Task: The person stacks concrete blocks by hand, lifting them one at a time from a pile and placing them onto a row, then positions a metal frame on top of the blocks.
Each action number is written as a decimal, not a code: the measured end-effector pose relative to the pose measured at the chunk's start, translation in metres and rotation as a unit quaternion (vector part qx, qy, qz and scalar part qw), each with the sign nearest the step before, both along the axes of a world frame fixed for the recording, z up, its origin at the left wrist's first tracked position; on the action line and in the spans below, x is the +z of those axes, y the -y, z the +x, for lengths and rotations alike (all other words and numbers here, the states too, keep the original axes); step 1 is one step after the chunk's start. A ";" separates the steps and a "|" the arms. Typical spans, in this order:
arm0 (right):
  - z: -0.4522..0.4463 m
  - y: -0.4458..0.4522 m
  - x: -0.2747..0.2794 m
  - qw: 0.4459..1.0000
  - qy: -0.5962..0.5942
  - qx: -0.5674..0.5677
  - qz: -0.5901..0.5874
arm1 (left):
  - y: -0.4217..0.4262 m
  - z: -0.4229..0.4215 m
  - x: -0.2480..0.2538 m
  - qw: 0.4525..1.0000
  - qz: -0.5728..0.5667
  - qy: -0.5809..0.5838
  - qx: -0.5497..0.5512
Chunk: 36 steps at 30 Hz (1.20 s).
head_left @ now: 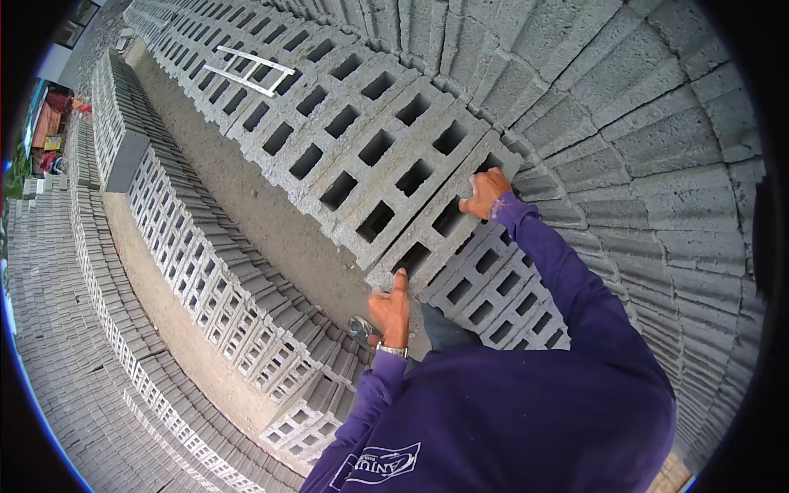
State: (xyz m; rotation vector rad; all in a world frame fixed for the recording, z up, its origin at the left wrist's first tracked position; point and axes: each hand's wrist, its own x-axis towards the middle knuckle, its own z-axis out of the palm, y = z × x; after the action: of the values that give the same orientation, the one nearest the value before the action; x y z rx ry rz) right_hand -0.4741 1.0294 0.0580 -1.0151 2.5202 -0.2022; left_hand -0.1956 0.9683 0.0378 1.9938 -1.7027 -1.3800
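Note:
A grey concrete hollow block lies with its holes facing up at the near end of a long row of similar blocks. A narrow dark gap separates it from the row. My left hand grips its near-left end, one digit over the edge at the end hole. At the far-right end, my right hand is bent over the block, fingertips at the holes; some fingers are hidden. Below and to the right, more hollow blocks sit at a lower level.
A tall wall of stacked blocks rises close on the right. On the row rests a white ladder-shaped frame. A dirt aisle runs along the left, with further block stacks beyond it. My shoe shows below.

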 end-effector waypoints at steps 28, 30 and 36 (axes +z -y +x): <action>0.450 0.007 0.004 0.910 0.246 0.332 0.034 | -0.071 0.706 -0.064 0.874 -0.236 0.063 0.420; 0.501 0.000 -0.007 0.872 0.270 0.399 0.088 | -0.067 0.768 -0.061 0.876 -0.194 0.132 0.420; 0.551 -0.012 -0.025 0.824 0.292 0.453 0.177 | -0.022 0.833 -0.091 0.940 -0.049 0.132 0.312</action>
State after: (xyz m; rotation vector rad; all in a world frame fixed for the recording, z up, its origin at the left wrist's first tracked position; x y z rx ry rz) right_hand 0.0771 1.0409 0.0327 -1.5553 1.2709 0.2079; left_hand 0.6377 0.9899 -0.0531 2.4364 -1.0229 -0.8215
